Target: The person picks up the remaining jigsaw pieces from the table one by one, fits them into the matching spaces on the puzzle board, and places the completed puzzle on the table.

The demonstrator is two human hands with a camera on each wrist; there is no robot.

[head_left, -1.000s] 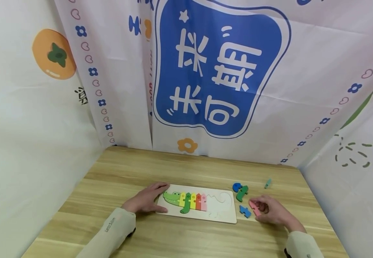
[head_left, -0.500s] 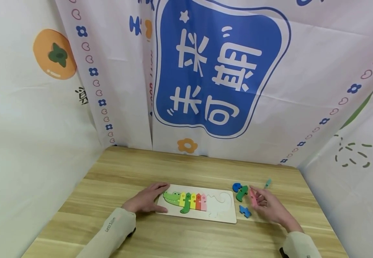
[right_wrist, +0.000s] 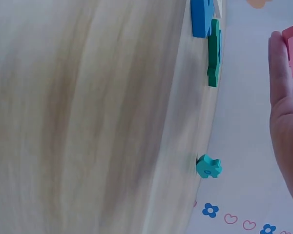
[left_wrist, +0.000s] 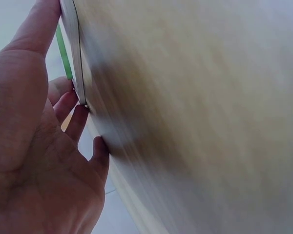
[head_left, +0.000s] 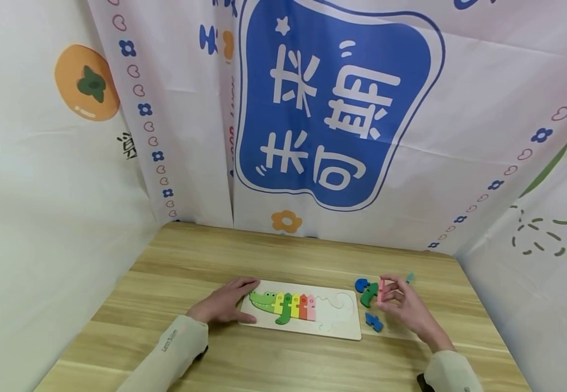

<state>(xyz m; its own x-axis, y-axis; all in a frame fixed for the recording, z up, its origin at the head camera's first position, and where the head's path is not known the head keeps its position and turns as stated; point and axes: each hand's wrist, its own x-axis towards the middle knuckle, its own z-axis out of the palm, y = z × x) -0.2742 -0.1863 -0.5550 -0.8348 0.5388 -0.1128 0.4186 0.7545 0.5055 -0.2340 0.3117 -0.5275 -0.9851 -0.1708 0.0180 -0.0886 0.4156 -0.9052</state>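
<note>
My left hand [head_left: 223,302] spans the left end of a wooden crocodile puzzle board [head_left: 334,329], thumb at the near corner and fingers at the far corner. In the left wrist view, the fingers [left_wrist: 79,122] lie along the board's edge. On the board sit a green crocodile head [head_left: 263,299], a green leg [head_left: 283,314] and several coloured body pieces; its right part shows bare outlines. Raised above the table, my right hand [head_left: 413,314] pinches a pink puzzle piece [head_left: 381,291] between thumb and fingers, held upright. The right wrist view shows this pink piece only partly.
Right of the board lie a dark blue piece [head_left: 361,285], a green piece [head_left: 369,295] and a blue piece [head_left: 374,322]. A teal piece [head_left: 410,277] stands farther back, partly behind my right hand. Printed cloth [head_left: 200,179] walls the wooden table [head_left: 205,245].
My right hand has lifted the pink piece off the table, moved it slightly away from me and left, and turned it upright. My left hand stays on the board.
</note>
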